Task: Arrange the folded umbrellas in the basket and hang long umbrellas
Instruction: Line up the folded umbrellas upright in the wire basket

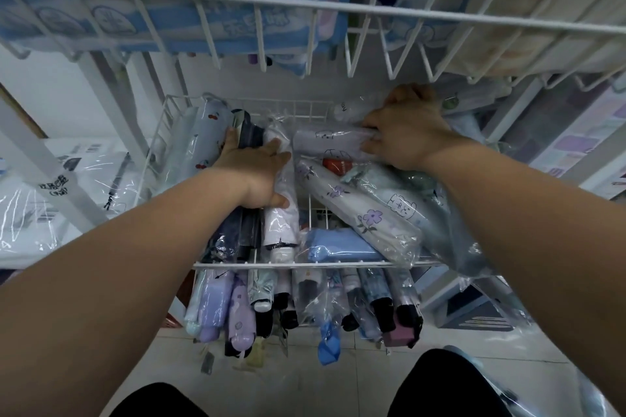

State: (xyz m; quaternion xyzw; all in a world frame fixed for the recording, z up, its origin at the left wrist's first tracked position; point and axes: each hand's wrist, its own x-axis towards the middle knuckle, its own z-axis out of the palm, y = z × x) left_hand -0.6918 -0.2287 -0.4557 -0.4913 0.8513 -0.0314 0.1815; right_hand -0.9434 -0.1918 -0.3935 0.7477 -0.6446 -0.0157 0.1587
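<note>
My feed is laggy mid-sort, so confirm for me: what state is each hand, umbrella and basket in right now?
Left hand, flat on the dark navy wrapped folded umbrella.
Right hand, gripping the lilac doodle-print folded umbrella, which lies crosswise.
White folded umbrella with purple flowers, lying diagonally, loose.
Plain blue folded umbrella, flat behind the front rim.
White wire basket, partly filled.

Left hand (252, 167), right hand (406, 135) on umbrellas (355, 210)

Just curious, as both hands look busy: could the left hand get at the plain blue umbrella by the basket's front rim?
Probably yes: the blue umbrella lies uncovered on top, close beside the left hand; only the flowered umbrella sits at its right end.
</note>
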